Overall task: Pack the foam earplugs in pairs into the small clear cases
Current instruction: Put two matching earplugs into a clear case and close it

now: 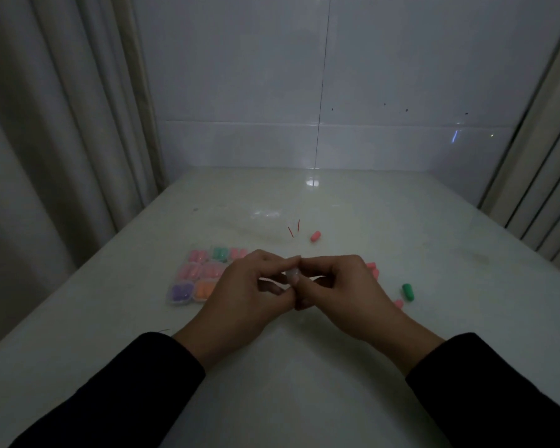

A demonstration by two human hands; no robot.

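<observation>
Both hands, left hand (240, 286) and right hand (340, 286), pinch one small clear case (292, 275) mid-worktop (304, 367), probably snapping it; filled cases (198, 276) parked toward the left edge.

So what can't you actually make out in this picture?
Head view only:
- Clear case: contents and lid state hidden by left hand and right hand.
- Pink earplugs: count hidden behind the right hand.
- Filled cases: partly covered by the left hand; dim, blurred.
</observation>
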